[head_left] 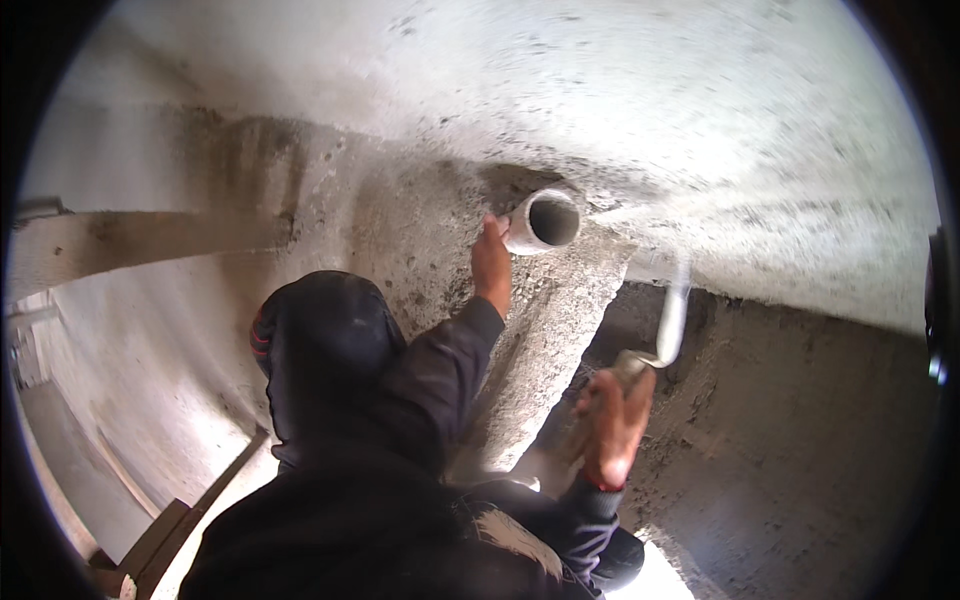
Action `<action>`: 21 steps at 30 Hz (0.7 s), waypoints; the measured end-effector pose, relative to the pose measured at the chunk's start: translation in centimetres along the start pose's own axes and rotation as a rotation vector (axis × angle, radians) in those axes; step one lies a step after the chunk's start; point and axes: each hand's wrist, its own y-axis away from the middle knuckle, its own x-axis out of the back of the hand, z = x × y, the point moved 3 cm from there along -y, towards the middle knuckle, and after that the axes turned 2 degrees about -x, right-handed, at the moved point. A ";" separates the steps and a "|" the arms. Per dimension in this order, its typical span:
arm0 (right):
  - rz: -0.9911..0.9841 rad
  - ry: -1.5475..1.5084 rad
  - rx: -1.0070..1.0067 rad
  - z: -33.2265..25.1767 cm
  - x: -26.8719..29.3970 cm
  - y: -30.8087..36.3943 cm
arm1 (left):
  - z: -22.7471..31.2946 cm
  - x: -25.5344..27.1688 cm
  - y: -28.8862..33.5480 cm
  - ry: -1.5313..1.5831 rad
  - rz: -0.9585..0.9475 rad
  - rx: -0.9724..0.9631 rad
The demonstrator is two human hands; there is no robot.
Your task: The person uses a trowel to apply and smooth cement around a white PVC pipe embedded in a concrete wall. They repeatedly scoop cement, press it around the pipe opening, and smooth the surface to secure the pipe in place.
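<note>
My left hand (491, 266) reaches up and grips the left side of a white pipe (545, 222), whose open end sticks out of a rough hole in the concrete. My right hand (612, 425) is lower and to the right, shut on the handle of a trowel (668, 318). The trowel's pale blade is blurred and points up toward the mortar just right of the pipe. Both arms wear dark sleeves, and the bent left sleeve (330, 350) fills the lower middle of the view.
A pale speckled concrete slab (650, 110) spans the top. Below the pipe runs a rough grey concrete rib (545, 330), with a darker wet-looking wall (800, 440) to its right. At the lower left are a smooth wall and wooden boards (160, 535).
</note>
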 end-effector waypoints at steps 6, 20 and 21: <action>0.079 0.512 -0.388 -2.6 -0.1 0.5 | -2.8 -0.1 0.8 0.118 0.107 0.031; -0.264 1.365 0.076 -0.5 -8.4 -1.7 | -0.2 4.6 -0.2 0.273 0.156 0.338; -0.278 1.388 0.084 -0.7 -8.3 -2.1 | -0.5 4.6 0.2 0.271 0.077 0.379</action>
